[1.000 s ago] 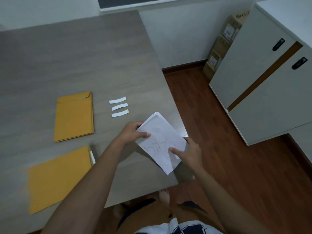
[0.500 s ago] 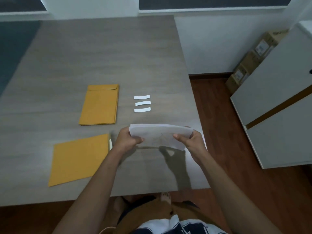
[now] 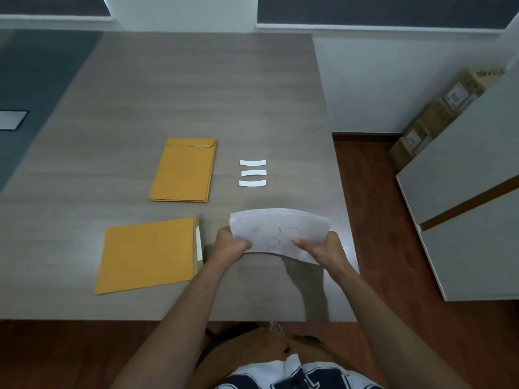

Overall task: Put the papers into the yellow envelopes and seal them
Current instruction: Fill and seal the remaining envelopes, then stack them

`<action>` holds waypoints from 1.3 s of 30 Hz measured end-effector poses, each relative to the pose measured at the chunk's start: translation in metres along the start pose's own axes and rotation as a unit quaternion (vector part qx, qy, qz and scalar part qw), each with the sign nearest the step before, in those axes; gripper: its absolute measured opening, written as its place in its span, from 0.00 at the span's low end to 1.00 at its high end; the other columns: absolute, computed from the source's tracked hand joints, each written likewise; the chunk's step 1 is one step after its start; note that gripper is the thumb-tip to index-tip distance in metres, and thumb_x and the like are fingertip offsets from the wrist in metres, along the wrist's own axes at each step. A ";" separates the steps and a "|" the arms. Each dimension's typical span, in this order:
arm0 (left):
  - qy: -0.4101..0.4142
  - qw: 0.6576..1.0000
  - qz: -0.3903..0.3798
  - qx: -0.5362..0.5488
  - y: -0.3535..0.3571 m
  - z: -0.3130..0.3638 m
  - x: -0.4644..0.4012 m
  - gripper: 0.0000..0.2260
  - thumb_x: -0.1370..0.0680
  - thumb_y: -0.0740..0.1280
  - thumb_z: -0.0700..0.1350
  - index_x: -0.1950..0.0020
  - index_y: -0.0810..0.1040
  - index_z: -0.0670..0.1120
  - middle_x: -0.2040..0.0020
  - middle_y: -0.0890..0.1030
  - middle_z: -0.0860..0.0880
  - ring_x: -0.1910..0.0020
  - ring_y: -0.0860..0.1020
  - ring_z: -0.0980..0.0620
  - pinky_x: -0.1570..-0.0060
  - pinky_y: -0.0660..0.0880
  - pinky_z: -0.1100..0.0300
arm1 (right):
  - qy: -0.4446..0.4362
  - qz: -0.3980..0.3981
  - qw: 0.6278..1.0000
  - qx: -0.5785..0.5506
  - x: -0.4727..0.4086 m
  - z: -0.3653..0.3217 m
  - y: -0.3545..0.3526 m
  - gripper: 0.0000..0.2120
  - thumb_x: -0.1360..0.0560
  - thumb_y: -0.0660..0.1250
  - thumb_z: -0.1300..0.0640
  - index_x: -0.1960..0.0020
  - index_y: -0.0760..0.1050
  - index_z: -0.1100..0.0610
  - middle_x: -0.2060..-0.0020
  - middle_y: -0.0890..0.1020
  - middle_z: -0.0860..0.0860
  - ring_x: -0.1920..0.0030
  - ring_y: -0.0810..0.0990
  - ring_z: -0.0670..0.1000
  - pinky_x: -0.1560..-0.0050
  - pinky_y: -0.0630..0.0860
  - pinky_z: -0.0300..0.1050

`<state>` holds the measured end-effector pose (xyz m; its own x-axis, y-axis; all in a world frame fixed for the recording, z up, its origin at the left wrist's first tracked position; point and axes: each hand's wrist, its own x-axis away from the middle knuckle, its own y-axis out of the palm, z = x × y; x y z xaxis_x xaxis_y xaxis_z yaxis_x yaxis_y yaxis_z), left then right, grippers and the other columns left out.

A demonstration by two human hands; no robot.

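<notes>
A thin stack of white papers (image 3: pixel 280 226) with pen scribbles is held up above the table's near right part. My left hand (image 3: pixel 229 245) grips its left edge and my right hand (image 3: pixel 323 248) grips its right edge. A single yellow envelope (image 3: pixel 148 254) lies flat to the left of my left hand, its flap open toward the papers with a white strip along it. A pile of yellow envelopes (image 3: pixel 185 169) lies farther back. Three white adhesive strips (image 3: pixel 252 173) lie in a column to the right of that pile.
The grey wooden table (image 3: pixel 196 88) ends at its right edge close to my right hand, above a wood floor. A white cabinet (image 3: pixel 463 206) stands at the right. Cardboard boxes (image 3: pixel 438 113) are stacked against the far wall.
The papers went from lying tilted on the table under my hands to being held up level between both hands. My view swung left, centring the table.
</notes>
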<state>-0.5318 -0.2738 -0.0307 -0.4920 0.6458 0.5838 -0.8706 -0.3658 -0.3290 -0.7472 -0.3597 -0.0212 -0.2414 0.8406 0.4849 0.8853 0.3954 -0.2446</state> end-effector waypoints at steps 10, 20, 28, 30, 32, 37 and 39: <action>0.079 0.974 0.214 0.004 -0.099 -0.016 -0.002 0.18 0.24 0.68 0.46 0.34 0.76 0.46 0.38 0.76 0.50 0.41 0.76 0.51 0.43 0.72 0.59 | -0.023 -0.041 0.999 0.002 -0.008 -0.042 0.053 0.17 0.35 0.80 0.56 0.48 0.81 0.57 0.52 0.85 0.52 0.54 0.85 0.53 0.50 0.82 0.54; -0.107 0.928 0.135 -0.330 -0.115 -0.085 -0.003 0.49 0.40 0.73 0.69 0.27 0.56 0.52 0.24 0.44 0.45 0.27 0.44 0.31 0.33 0.53 0.28 | -0.119 0.001 0.958 0.261 0.016 -0.067 0.118 0.15 0.29 0.74 0.56 0.47 0.82 0.64 0.50 0.85 0.58 0.50 0.83 0.57 0.54 0.77 0.42; -0.088 0.935 0.139 -0.315 -0.118 -0.090 -0.003 0.49 0.39 0.69 0.70 0.25 0.55 0.49 0.23 0.43 0.43 0.26 0.42 0.31 0.32 0.52 0.29 | -0.032 -0.031 0.962 0.270 0.020 -0.058 0.123 0.16 0.31 0.75 0.57 0.46 0.80 0.64 0.52 0.82 0.55 0.54 0.80 0.55 0.61 0.73 0.41; -0.082 0.937 0.135 -0.311 -0.119 -0.091 -0.002 0.48 0.38 0.68 0.70 0.25 0.56 0.49 0.22 0.43 0.43 0.26 0.41 0.31 0.32 0.51 0.29 | 0.001 -0.048 0.966 0.253 0.016 -0.053 0.124 0.17 0.32 0.77 0.57 0.47 0.79 0.63 0.53 0.81 0.54 0.55 0.80 0.53 0.63 0.75 0.42; -0.073 0.942 0.131 -0.301 -0.120 -0.093 -0.002 0.48 0.39 0.68 0.69 0.26 0.57 0.49 0.22 0.43 0.43 0.26 0.40 0.32 0.32 0.49 0.29 | 0.032 -0.060 0.973 0.218 0.010 -0.047 0.127 0.18 0.34 0.78 0.58 0.47 0.80 0.62 0.51 0.83 0.54 0.53 0.82 0.54 0.57 0.80 0.47; -0.055 0.937 0.120 -0.322 -0.121 -0.097 0.000 0.48 0.39 0.66 0.70 0.25 0.56 0.49 0.22 0.43 0.43 0.25 0.41 0.32 0.31 0.50 0.29 | 0.074 -0.085 0.984 0.135 0.002 -0.046 0.142 0.20 0.37 0.80 0.61 0.47 0.80 0.62 0.50 0.84 0.55 0.52 0.83 0.56 0.50 0.81 0.53; -0.053 0.936 0.110 -0.329 -0.119 -0.098 0.000 0.49 0.39 0.65 0.71 0.25 0.55 0.50 0.21 0.42 0.43 0.25 0.40 0.32 0.31 0.50 0.28 | 0.080 -0.093 0.988 0.097 0.001 -0.047 0.151 0.18 0.36 0.79 0.64 0.48 0.81 0.62 0.51 0.85 0.56 0.53 0.84 0.56 0.52 0.81 0.51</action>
<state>-0.4279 -0.1648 -0.0640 -0.6867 0.5203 0.5076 -0.5779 0.0329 -0.8155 -0.5953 -0.3166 -0.0181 -0.3130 0.6844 0.6585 0.7351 0.6136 -0.2884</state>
